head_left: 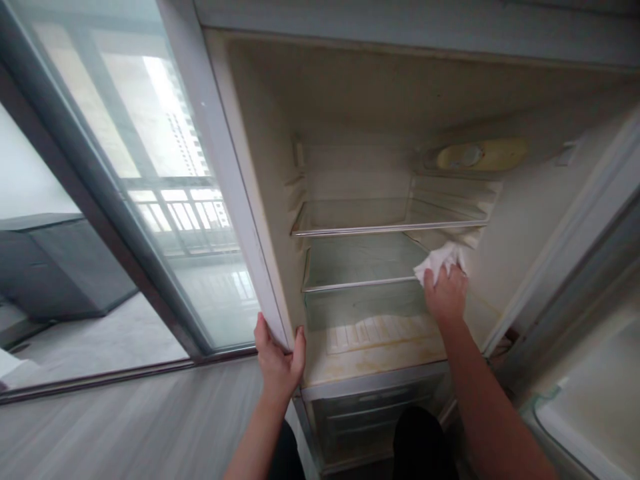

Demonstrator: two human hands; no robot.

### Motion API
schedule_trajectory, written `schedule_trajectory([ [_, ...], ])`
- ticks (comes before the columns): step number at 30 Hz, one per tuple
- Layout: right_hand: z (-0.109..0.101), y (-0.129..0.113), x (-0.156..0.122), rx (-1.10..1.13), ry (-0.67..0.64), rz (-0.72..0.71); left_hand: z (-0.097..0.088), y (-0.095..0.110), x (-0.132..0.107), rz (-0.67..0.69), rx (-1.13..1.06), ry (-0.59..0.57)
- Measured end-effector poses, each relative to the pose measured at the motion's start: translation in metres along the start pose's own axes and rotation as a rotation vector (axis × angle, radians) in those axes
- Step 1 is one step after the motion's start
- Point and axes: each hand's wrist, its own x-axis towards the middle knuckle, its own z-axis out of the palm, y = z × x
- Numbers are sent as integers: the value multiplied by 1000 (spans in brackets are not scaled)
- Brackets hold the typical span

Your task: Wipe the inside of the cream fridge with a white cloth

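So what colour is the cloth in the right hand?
The cloth is white; the head view shows it best.

L & R forearms (495, 407) bare, fingers (261, 331) bare too, w/ v. dk, approx. blk legwear (423, 443).

Your left arm (257, 427), bare, is slanting up and to the right from the lower edge of view. Your left wrist (278, 392) is lying nearly in line with it. Your left grip (280, 363) is pointing upward in a clasp, the thumb (299, 348) standing apart from the fingers (262, 333). Your right arm (493, 407), also bare, is slanting up and leftward, reaching farther forward than the left. Your right grip (447, 297) is clenching with fingers bent, its back facing you. Your dark-clad knees (423, 440) are showing between the forearms.
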Motion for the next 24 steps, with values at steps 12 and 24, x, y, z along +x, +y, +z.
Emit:
schedule_trajectory([
  [12,9,-121,-133,248,-179,-462,-2,6,4,54,65,20],
  [24,11,-139,-145,248,-421,-388,-2,2,2,-1,23,-1],
])
